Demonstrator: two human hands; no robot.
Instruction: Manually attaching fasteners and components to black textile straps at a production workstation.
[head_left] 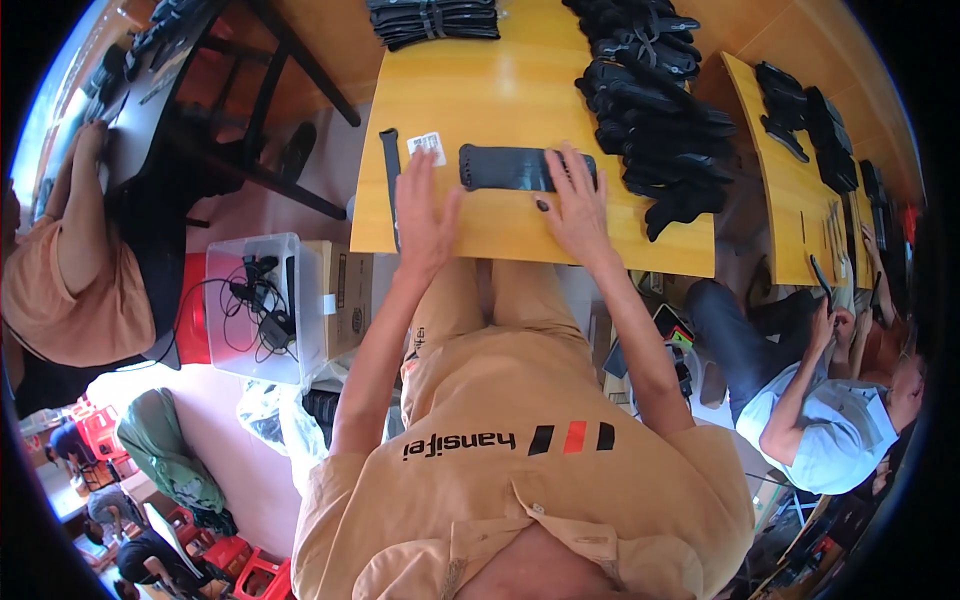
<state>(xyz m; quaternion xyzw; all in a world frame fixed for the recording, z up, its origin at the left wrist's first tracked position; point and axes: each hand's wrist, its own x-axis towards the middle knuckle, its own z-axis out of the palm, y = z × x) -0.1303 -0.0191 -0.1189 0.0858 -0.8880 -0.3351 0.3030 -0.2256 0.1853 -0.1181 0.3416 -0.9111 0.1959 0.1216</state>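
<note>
A flat black rectangular piece with a glossy surface and notched ends lies crosswise on the yellow wooden table. My right hand rests flat over its right end, fingers spread. A small dark spot or bit shows by that thumb; what it is, I cannot tell. Left of the black piece, my left hand is open, holding nothing, its fingertips at a white printed label. Partly behind that hand, a narrow black strip lies lengthwise near the table's left edge.
Bundled flat black pieces sit at the table's far left; a heap of black fabric-like items covers its right side. A clear plastic bin with cables stands at lower left. Other people sit at tables on both sides.
</note>
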